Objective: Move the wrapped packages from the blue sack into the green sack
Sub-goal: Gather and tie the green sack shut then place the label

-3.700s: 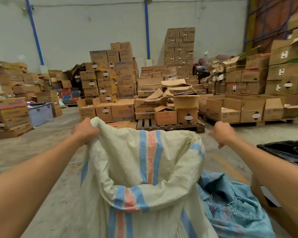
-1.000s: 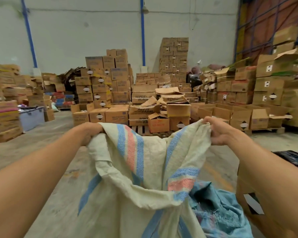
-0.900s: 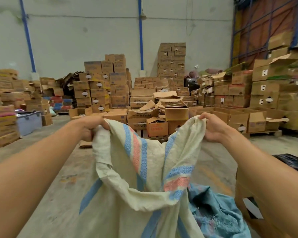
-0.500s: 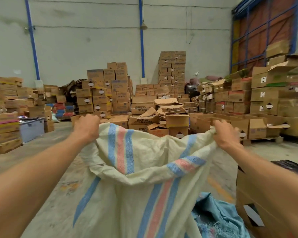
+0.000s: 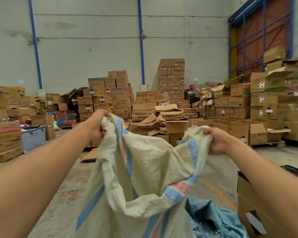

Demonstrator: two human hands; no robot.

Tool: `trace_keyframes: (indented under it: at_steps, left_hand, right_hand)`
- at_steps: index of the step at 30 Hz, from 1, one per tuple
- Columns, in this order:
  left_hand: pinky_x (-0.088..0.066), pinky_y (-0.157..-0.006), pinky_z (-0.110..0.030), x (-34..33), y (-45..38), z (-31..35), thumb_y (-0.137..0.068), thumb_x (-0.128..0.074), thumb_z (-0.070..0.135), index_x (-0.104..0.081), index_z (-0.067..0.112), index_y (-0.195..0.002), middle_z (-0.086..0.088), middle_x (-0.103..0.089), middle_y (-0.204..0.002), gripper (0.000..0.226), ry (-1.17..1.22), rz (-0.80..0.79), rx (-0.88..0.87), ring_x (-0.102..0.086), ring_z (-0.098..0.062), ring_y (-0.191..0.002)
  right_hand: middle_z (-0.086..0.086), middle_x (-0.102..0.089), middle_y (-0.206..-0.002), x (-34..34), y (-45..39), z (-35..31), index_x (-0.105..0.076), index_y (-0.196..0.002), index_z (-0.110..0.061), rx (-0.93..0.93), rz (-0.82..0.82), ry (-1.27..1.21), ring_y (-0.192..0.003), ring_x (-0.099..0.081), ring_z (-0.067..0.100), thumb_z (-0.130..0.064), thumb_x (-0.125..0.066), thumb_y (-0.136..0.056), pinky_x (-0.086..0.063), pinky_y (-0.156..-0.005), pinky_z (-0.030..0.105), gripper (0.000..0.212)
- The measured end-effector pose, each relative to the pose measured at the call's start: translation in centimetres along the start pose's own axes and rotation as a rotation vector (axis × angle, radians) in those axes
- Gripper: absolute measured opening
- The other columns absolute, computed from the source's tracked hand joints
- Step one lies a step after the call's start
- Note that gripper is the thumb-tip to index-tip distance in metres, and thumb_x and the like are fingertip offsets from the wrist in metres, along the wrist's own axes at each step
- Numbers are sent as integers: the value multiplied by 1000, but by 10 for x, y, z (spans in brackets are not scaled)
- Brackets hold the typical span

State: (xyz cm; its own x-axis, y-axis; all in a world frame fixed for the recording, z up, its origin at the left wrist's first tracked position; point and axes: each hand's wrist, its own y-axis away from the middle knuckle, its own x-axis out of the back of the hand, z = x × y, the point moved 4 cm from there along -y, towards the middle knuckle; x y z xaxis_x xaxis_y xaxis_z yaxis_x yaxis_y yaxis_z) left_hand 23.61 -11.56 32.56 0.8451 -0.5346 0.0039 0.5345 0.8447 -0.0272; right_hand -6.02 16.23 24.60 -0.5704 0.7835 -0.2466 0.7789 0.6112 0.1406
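I hold up a pale greenish woven sack [image 5: 150, 172] with blue and pink stripes in front of me. My left hand [image 5: 97, 125] grips the rim at its upper left, and my right hand [image 5: 217, 140] grips the rim at its upper right. The mouth sags open between them, and the near rim droops low. A crumpled blue sack [image 5: 217, 220] lies on the floor at the lower right, partly behind the pale one. No wrapped packages show.
A brown cardboard box [image 5: 258, 208] with black plastic [image 5: 296, 172] in it stands close on my right. Stacks of cardboard boxes [image 5: 108, 97] and pallets fill the warehouse ahead and on both sides. A flattened carton [image 5: 89, 155] lies on the concrete floor.
The sack's mouth was pulled flat and taut half a second ago; now my left hand has risen and bunched the rim, and the near edge has dropped, opening the mouth.
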Motion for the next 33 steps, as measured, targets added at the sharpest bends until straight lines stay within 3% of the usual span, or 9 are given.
trace_keyframes:
  at_steps: [2,4,8,13,18,22,25,29,33]
  left_hand:
    - [-30,-35,-16,-11,1,9,-94,-50,18,-54,10,-102,-2,-51,-74,13,74,-39,-79,-41,-10,-53]
    - [-41,-43,-19,-10,0,18,-91,-58,10,-67,10,-112,-5,-61,-79,23,-86,23,-229,-50,-15,-58]
    - [-47,-76,-35,16,13,46,-84,-71,9,-71,33,-112,-3,-70,-112,36,-1035,620,-705,-61,-27,-98]
    - [-40,-77,-40,46,5,36,-86,-63,23,-64,10,-105,-13,-61,-90,23,-1259,706,-434,-55,-31,-86]
    - [-50,-60,-34,65,-3,12,-95,-54,23,-43,6,-134,-15,-58,-105,44,-764,155,-3,-57,-27,-79]
    - [-48,-83,-35,57,10,6,-78,-74,37,-57,19,-124,-6,-63,-116,52,-396,-320,107,-59,-23,-101]
    - [-52,-64,-36,54,-4,13,-84,-63,27,-55,17,-124,-10,-58,-109,43,-267,-143,-54,-58,-21,-84]
    - [-56,-75,-44,56,-6,36,-79,-61,16,-60,13,-101,-16,-64,-101,22,-727,509,-398,-62,-36,-90]
    - [-34,-31,-14,7,16,38,-71,-56,0,-54,8,-85,-2,-52,-74,16,-32,-9,-3,-43,-7,-42]
  right_hand:
    - [13,-65,-115,-16,6,-19,-58,-118,-8,107,-56,-39,-106,-63,29,-11,-52,-94,-53,-85,43,25]
    - [13,-67,-108,-22,9,-35,-64,-111,-8,300,12,-21,-101,-65,27,0,-51,-92,-55,-84,41,25]
    - [9,-64,-85,-2,18,-50,-63,-83,-10,737,432,494,-81,-58,21,11,-51,-89,-44,-62,26,25]
    - [14,-57,-93,40,0,-12,-41,-124,-4,564,721,834,-79,-57,29,1,-53,-94,-42,-60,35,32]
    - [22,-65,-100,72,-16,29,-56,-114,2,13,415,405,-82,-66,36,-4,-38,-100,-58,-48,43,23]
    - [17,-67,-87,55,-4,41,-61,-93,-4,-133,157,177,-82,-67,34,-24,-42,-104,-60,-51,48,29]
    - [13,-70,-81,35,2,30,-65,-90,-9,-163,78,65,-77,-67,28,-28,-57,-98,-61,-55,44,21]
    - [13,-72,-77,3,18,-11,-65,-95,-5,-57,-60,49,-81,-64,25,-14,-62,-93,-60,-58,36,10]
    - [11,-62,-93,-30,42,-47,-53,-107,-3,48,-75,23,-78,-61,22,-15,-58,-97,-56,-43,30,16]
